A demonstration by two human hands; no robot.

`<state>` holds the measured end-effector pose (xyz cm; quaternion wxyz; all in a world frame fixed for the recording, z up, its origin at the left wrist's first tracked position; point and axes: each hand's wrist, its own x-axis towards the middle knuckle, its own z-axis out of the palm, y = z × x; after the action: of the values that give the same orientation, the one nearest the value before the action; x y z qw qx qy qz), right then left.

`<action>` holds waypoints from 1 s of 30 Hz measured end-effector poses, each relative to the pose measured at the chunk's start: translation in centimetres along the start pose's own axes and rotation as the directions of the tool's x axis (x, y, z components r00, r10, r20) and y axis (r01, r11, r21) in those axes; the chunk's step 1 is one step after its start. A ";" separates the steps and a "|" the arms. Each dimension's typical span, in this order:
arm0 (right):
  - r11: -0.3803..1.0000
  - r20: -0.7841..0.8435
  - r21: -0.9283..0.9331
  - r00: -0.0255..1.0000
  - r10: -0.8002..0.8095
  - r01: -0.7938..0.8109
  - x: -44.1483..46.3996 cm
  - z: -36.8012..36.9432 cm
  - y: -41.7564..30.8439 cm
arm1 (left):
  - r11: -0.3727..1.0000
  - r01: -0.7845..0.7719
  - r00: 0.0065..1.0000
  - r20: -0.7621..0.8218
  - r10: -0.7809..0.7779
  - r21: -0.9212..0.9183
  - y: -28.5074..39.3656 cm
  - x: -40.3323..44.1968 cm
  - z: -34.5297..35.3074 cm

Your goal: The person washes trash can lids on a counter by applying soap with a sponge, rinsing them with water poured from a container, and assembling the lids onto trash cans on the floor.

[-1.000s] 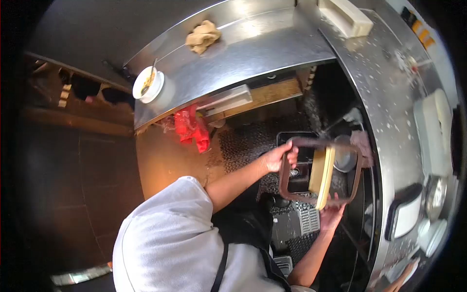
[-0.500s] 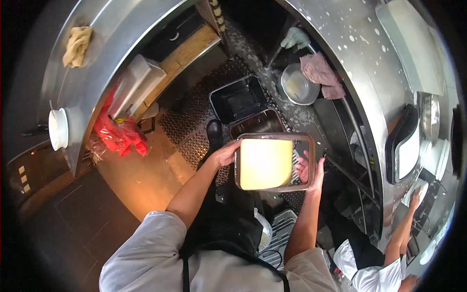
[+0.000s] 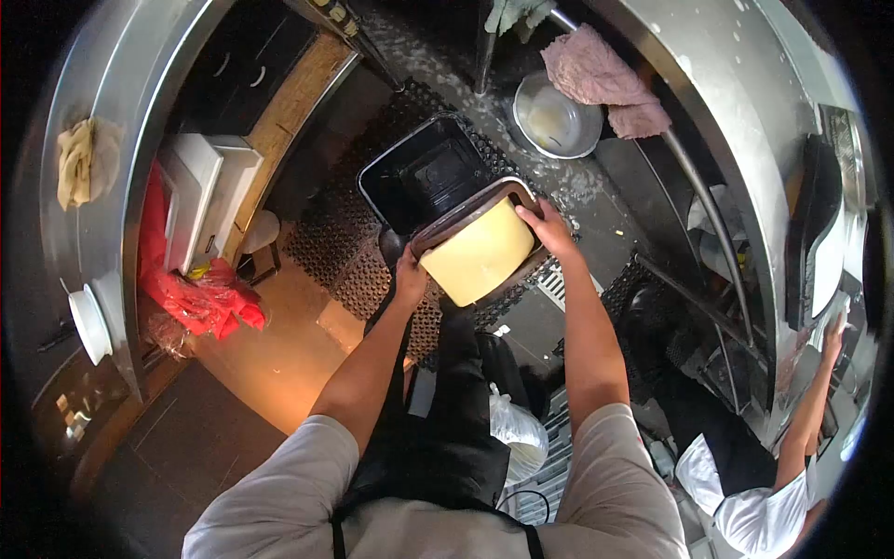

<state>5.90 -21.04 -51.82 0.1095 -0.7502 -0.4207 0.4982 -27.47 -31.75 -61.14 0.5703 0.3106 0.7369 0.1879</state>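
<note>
A brown rectangular frame or rim (image 3: 463, 212) is held low over the floor, with a pale yellow block or panel (image 3: 480, 255) inside it. My left hand (image 3: 411, 277) grips its left end, fingers closed round the edge. At the right end my right hand (image 3: 551, 230) is closed on it, the thumb on the near side. Just beyond lies a black rectangular bin (image 3: 422, 175) on the perforated mat. Whether another container sits directly beneath the brown frame is hard to tell.
A metal bowl (image 3: 556, 119) stands under the right counter, near a pink cloth (image 3: 596, 70) on a rail. Red plastic bags (image 3: 207, 300) lie at left by white trays (image 3: 200, 200). A co-worker (image 3: 745, 475) is at lower right. White bag (image 3: 518, 436) near my legs.
Both hands have carried the brown frame and yellow piece forward towards the floor, beside the black bin, and tilted them. The view has moved closer to the bins.
</note>
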 end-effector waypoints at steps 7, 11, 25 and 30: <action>0.951 0.060 -0.293 0.990 0.126 -0.104 3.1 2.1 1.0 | 0.868 0.109 0.968 -0.249 0.017 0.484 5.9 -1.1 0.0; 0.945 0.062 -0.317 0.992 0.109 -0.084 3.2 2.7 1.1 | 0.990 0.082 0.986 -0.154 -0.063 0.118 1.2 0.8 -0.5; 0.854 0.135 -0.519 0.985 0.108 -0.023 1.5 2.7 1.0 | 0.955 0.049 0.993 0.120 -0.014 -0.293 -3.4 2.7 -1.4; 0.937 0.134 -0.349 0.991 0.010 0.038 1.6 2.1 4.2 | 0.921 0.164 0.981 0.158 -0.114 -0.353 1.2 -0.8 -1.3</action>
<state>6.56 -23.01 -56.29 -0.0508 -0.7195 -0.5143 0.4638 -28.28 -31.26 -59.44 0.6782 0.1582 0.6692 0.2591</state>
